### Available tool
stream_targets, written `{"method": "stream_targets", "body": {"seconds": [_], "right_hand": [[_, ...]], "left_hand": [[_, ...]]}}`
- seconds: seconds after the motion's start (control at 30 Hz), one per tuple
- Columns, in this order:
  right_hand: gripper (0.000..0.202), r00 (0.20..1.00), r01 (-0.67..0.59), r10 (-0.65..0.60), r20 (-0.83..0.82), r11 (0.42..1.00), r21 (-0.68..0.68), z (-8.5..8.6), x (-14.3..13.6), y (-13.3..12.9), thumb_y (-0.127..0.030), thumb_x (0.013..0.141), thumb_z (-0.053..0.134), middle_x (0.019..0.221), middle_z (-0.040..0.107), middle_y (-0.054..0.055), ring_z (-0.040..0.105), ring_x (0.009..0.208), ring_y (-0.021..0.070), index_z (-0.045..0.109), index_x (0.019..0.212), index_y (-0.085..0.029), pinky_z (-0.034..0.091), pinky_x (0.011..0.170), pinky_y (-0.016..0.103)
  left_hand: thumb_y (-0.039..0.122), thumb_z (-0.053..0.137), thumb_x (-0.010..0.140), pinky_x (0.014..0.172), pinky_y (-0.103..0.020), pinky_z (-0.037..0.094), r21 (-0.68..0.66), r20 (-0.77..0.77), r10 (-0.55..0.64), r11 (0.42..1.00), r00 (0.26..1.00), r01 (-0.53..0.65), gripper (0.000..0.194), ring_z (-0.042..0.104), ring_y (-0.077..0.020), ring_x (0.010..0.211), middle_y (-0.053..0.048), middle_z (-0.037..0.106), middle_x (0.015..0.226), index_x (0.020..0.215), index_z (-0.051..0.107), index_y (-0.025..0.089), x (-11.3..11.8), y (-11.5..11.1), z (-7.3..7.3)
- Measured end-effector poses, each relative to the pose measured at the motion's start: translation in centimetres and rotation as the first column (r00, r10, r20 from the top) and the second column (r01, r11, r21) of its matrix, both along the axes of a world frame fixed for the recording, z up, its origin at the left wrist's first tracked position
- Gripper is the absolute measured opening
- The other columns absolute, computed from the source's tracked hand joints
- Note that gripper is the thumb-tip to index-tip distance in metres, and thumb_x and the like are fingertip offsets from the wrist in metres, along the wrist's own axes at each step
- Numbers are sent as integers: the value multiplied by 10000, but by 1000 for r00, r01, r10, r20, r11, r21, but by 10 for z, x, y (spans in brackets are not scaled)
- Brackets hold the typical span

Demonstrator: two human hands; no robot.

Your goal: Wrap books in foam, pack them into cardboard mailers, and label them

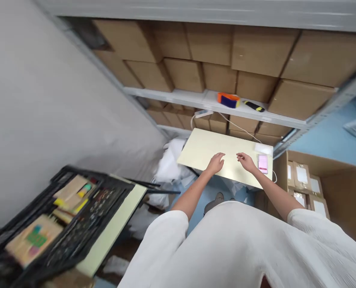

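Note:
Over the middle of a small pale yellow table [200, 146], my left hand [216, 163] is held with its fingers stretched out and nothing in it. My right hand [245, 161] faces it across a short gap, fingers loosely bent and apart, also holding nothing. Whether either hand touches the tabletop I cannot tell. Just right of my right hand lies a phone [262, 164] with a lit pinkish screen. Behind the phone is a white flat object [263, 149] at the table's corner.
Cardboard boxes [220, 78] fill the shelf ahead. An orange and navy tape-like roll [228, 100] and a black-yellow tool [254, 106] sit on its ledge. A power strip [203, 113] hangs behind the table. Left stands a black crate [75, 216]; right, a large carton [342, 192] holding packages.

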State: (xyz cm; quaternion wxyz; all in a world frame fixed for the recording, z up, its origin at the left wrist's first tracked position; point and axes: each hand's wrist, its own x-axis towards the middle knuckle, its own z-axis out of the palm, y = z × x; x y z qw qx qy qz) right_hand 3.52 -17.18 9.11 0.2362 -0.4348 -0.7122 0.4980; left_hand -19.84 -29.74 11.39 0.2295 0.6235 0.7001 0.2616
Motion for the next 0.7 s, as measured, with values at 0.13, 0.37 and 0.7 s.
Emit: {"method": "stream_targets", "body": {"seconds": [0.13,0.37,0.7], "right_hand": [[332,973,-229,229,-15,973,-4,-1,-59,-18,-449,946,609,1155,793,91,759,890,235,769,1153,-245,618,948,452],[348,817,-577,576,-35,816,-28,-4,-159,-98,-461,916,620,1137,811,94,756,883,234,769,1134,-234,629,916,431],[299,566,-820,824,-27,567,79,20,-308,-271,-423,893,645,1053,833,77,765,894,251,789,1082,-242,635,925,439]], "left_hand": [[155,563,1018,1302,-502,472,13,20,233,972,972,-233,461,615,-285,1470,-121,679,1551,1460,678,213,-23,-61,0],[137,568,995,1284,-505,490,32,28,546,837,837,-547,476,632,-294,1451,-136,689,1530,1451,690,200,-50,-191,0],[105,590,963,1278,-492,496,93,33,802,591,596,-801,476,656,-278,1417,-116,723,1470,1406,724,216,-104,-393,25]]}}
